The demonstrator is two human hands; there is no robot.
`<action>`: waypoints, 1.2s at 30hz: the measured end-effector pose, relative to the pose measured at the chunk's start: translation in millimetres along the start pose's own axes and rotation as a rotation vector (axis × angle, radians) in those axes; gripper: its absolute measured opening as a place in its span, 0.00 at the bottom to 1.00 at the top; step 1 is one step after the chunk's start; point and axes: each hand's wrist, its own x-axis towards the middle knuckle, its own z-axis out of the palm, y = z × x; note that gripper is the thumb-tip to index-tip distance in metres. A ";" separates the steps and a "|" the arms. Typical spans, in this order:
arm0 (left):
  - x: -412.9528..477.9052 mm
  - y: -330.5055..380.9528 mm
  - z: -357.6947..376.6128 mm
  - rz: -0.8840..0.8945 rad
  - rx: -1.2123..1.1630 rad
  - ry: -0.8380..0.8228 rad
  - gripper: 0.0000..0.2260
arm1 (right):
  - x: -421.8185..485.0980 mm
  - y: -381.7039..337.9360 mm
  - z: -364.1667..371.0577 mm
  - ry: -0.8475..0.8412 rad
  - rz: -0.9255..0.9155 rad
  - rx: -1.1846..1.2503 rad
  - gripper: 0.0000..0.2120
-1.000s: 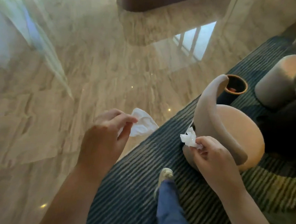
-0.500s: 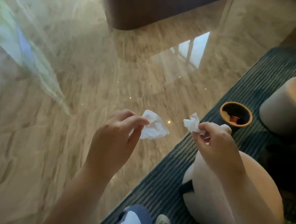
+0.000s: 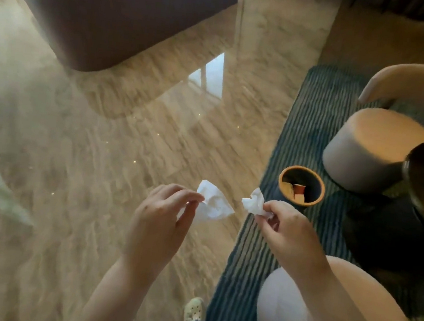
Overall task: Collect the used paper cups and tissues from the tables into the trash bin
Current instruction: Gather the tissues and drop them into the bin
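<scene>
Left tissue, axis: I see the left tissue (image 3: 214,202) lying on a slant, from its top edge near the fingertips down to a free corner at lower right. That corner aims toward the right hand (image 3: 289,232).
Right tissue, axis: the right tissue (image 3: 253,203) stands up and slightly left out of the pinch. Its long axis is close to upright, with the free end toward the top of my view.
Gap: the two tissues are near each other but do not touch.
Look: both are white, crumpled and creased. The left one is larger, a loose flattened sheet; the right one is a tighter wad.
Left grip: the left hand (image 3: 158,217) pinches its tissue between thumb and forefinger, the other fingers loosely curled beside them.
Right grip: the right hand pinches the lower end of its tissue at the fingertips, fingers curled in.
Where: both tissues hang in the air, the left over the glossy marble floor (image 3: 103,150) and the right over the edge of the striped rug (image 3: 301,104).
Trash bin: the trash bin (image 3: 317,193) stands upright on the rug just beyond the right hand. It is round and dark-walled with an orange-brown rim, its mouth open upward.
Bin contents: I make out what looks like a reddish paper cup (image 3: 299,188) with tan pieces beside it; more I cannot tell.
Around: a round pouf (image 3: 370,149) sits on the rug behind the bin, and a pale chair (image 3: 289,310) is below the right forearm.
</scene>
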 end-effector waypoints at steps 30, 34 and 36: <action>397.5 42.4 497.3 0.313 -0.184 -0.741 0.07 | 290.2 390.9 -68.9 0.225 0.814 0.002 0.01; 403.3 22.9 540.7 0.347 -0.226 -0.829 0.09 | 278.6 406.9 -40.2 0.222 0.963 0.023 0.02; 407.8 13.1 562.6 0.364 -0.222 -0.869 0.09 | 278.2 419.3 -21.9 0.233 1.049 0.032 0.04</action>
